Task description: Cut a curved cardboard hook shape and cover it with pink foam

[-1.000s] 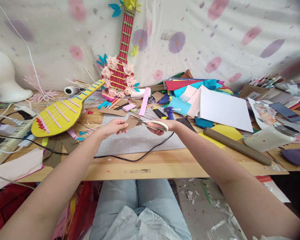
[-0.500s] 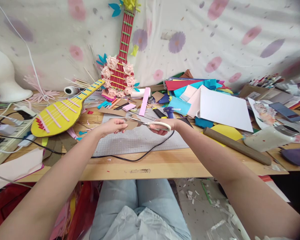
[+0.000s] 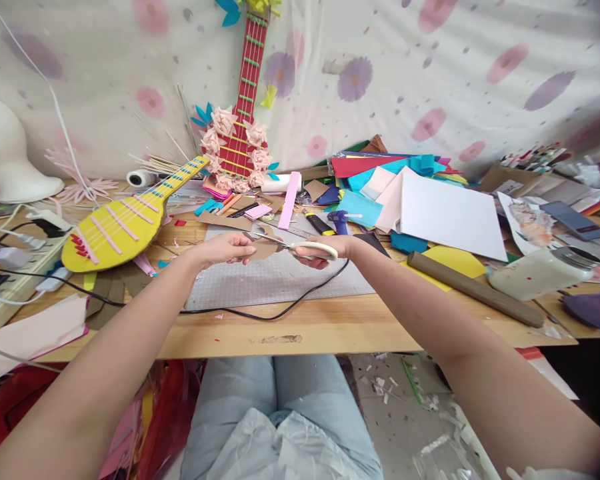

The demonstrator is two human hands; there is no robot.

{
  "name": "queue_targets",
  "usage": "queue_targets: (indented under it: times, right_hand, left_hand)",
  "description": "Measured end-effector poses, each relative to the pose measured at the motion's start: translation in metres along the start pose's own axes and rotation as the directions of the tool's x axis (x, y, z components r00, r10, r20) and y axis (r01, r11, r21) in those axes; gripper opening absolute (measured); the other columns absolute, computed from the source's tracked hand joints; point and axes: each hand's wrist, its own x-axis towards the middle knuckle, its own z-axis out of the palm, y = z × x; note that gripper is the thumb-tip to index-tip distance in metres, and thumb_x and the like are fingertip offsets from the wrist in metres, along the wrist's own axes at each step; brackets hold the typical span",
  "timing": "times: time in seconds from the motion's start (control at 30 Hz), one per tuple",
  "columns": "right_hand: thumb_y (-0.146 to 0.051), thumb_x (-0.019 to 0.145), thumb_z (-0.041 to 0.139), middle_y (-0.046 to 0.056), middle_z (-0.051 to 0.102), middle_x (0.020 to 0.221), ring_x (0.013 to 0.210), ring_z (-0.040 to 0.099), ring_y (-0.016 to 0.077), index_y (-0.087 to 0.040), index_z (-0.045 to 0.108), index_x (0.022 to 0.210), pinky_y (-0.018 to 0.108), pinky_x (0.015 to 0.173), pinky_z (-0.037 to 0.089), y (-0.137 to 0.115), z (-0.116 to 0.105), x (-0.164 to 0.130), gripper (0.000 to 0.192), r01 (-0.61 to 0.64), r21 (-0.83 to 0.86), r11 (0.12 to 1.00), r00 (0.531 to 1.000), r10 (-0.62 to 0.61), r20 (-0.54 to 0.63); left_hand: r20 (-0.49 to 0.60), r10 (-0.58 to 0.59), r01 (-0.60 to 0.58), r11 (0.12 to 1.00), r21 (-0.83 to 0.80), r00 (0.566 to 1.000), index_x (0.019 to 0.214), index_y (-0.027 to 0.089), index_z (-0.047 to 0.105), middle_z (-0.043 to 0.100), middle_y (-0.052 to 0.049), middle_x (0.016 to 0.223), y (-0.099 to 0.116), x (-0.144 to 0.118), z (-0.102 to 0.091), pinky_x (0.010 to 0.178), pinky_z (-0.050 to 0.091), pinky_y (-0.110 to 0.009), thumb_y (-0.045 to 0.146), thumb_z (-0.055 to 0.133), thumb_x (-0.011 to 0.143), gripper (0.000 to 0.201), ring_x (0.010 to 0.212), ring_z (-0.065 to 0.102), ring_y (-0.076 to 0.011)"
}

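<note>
A brown card piece (image 3: 264, 248) is held above the grey mat (image 3: 280, 277) near the middle of the worktop (image 3: 330, 327). It is pinched at its left edge by the left hand (image 3: 225, 248), closed on it. Scissors (image 3: 300, 248) are gripped by the right hand (image 3: 337, 248), blades apparently nearly closed on the card. The card is judged light, thin and bendable, best held close to the cut.

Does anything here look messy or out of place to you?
Yes: a black cable trails across the grey cutting mat, right under the cream-handled scissors cutting brown card. Paper scraps litter the floor.
</note>
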Motion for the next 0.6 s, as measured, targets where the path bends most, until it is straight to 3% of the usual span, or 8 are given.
queue_targets:
  times: [0.23, 0.6]
  right_hand:
    - [-0.066, 0.068, 0.049, -0.005, 0.033, 0.057, 0.044, 0.029, 0.0015, -0.014, 0.042, 0.068, 0.014, 0.038, 0.026, -0.0001, 0.0006, -0.0039, 0.053, -0.115, -0.012, 0.993, 0.99, 0.114, -0.079]
    - [-0.069, 0.064, 0.051, -0.006, 0.033, 0.054, 0.043, 0.03, 0.0014, -0.014, 0.042, 0.064, 0.015, 0.038, 0.028, -0.004, 0.0016, -0.0055, 0.056, -0.156, -0.073, 0.985, 0.983, 0.148, -0.105]
  left_hand:
    - [0.027, -0.007, 0.007, 1.0, 0.02, 1.0, 0.059, 0.015, 0.053, 0.056, -0.001, 0.054, -0.0022, 0.0012, -0.0016, 0.041, 0.022, -0.02, 0.044, 0.063, 0.066, 0.031, 0.041, 0.033, -0.0051]
    - [0.032, -0.004, 0.002, 0.998, 0.07, 0.999, 0.059, 0.015, 0.054, 0.057, -0.002, 0.053, -0.0024, 0.002, -0.0047, 0.043, 0.024, -0.02, 0.044, 0.063, 0.066, 0.031, 0.043, 0.035, -0.006]
